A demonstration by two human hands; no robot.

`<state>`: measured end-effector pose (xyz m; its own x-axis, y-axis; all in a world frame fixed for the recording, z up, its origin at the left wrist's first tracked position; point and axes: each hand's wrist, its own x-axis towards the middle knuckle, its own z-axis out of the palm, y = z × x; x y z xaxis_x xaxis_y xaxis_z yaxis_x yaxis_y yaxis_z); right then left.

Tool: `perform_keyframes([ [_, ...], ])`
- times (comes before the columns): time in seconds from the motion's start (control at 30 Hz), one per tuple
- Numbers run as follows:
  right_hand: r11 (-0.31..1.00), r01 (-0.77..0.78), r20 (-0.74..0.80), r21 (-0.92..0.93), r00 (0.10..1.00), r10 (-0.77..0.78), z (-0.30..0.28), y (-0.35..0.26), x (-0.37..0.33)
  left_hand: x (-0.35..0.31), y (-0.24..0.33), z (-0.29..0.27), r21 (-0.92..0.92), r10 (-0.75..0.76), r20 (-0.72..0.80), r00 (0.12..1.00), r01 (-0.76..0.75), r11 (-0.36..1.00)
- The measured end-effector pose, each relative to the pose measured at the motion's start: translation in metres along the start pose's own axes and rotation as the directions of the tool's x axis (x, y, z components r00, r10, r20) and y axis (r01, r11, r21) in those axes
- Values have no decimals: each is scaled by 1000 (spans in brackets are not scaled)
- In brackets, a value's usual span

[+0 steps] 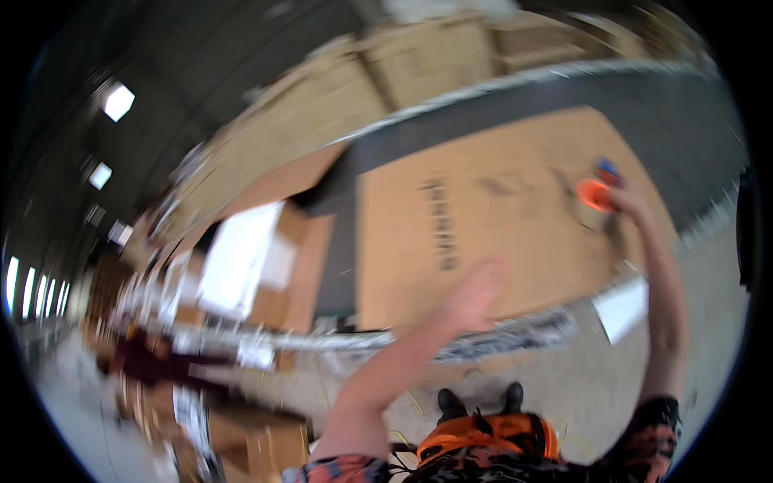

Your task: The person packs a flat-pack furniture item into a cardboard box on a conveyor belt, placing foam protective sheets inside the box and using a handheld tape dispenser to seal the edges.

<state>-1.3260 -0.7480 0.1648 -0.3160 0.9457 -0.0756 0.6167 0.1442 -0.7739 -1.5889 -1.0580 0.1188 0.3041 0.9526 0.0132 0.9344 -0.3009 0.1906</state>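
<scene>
A large flat cardboard box (499,233) lies on a dark conveyor belt (684,137) in front of me. My left hand (475,294) rests flat on the box's near edge, fingers together and extended, holding nothing. My right hand (624,201) reaches to the box's right side and grips an orange and blue tape dispenser (600,189), pressed against the cardboard top. The picture is blurred by motion.
An open cardboard box (266,258) with white sheets inside sits on the belt to the left. Stacked cardboard boxes (403,64) stand beyond the belt. A white sheet (622,310) lies by the belt's near rail. More boxes (258,443) rest on the floor lower left.
</scene>
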Motion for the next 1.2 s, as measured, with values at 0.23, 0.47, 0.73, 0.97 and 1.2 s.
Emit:
perform_keyframes([
  [0.23,962,95,-22,255,995,-92,7,74,77,13,7,14,-9,-10,-63,998,9,1000],
  [0.47,874,141,31,465,984,-175,50,-90,-31,16,10,26,88,-30,-48,998,34,996],
  [0.73,819,414,646,-398,760,-69,95,-133,-48,39,2,38,-160,54,-166,985,-81,984],
  [0.97,661,313,488,-682,868,92,58,-139,-99,43,11,-3,72,-120,114,986,112,991],
  [1.2,585,319,370,-746,928,-34,53,-27,-237,47,22,6,136,-139,137,981,120,983],
])
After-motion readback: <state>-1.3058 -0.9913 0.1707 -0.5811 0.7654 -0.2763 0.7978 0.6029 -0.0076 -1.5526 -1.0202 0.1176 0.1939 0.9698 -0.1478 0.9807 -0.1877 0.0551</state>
